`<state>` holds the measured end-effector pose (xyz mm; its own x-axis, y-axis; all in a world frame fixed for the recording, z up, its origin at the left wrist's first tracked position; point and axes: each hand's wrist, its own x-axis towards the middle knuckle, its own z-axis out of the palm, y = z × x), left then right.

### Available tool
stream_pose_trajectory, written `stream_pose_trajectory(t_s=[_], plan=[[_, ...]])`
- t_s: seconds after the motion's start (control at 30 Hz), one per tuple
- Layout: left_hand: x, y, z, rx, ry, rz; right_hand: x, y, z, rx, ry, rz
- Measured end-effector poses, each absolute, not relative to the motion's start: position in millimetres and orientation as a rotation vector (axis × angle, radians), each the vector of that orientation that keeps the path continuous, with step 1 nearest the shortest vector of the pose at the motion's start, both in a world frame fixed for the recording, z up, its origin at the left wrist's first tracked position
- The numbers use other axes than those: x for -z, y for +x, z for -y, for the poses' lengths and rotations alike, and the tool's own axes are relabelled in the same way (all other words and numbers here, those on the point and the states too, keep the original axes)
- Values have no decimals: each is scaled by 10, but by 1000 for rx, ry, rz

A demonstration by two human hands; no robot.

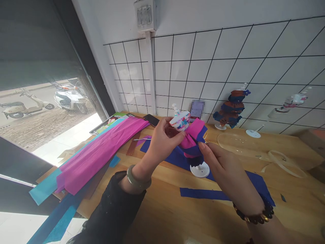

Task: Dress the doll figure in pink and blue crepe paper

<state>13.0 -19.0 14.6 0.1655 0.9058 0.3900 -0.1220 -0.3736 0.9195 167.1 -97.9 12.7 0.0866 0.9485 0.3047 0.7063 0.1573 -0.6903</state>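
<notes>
A small figure (180, 121) with a white, paint-splashed top stands on a white round base (200, 170) on the wooden table (167, 210). Pink and dark blue crepe paper (193, 137) is wrapped round its body. My left hand (162, 140) pinches the paper just under the figure's top, fingers closed. My right hand (215, 161) comes in from the right, its fingertips pressed on the paper at the figure's side.
Long sheets of pink crepe paper (101, 152) and blue paper (45, 189) lie at the left. Dark blue strips (203, 194) lie in front. A finished brown-and-blue figure (232, 108), a phone (151, 120), a clear plastic lid (236, 142) and a window stand around.
</notes>
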Motion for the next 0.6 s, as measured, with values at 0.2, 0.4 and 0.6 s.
stream_pose_trajectory(t_s=[0.2,0.4,0.6], plan=[[-133,129,203,-1386,1516,-844,-118,1674,977,-420,-1611,1675],[-122,134,209,-1395,1532,-829,-132,1678,979,-413,-1604,1693],[-129,137,216,-1402,1533,-848,-150,1672,1000,-403,-1593,1688]])
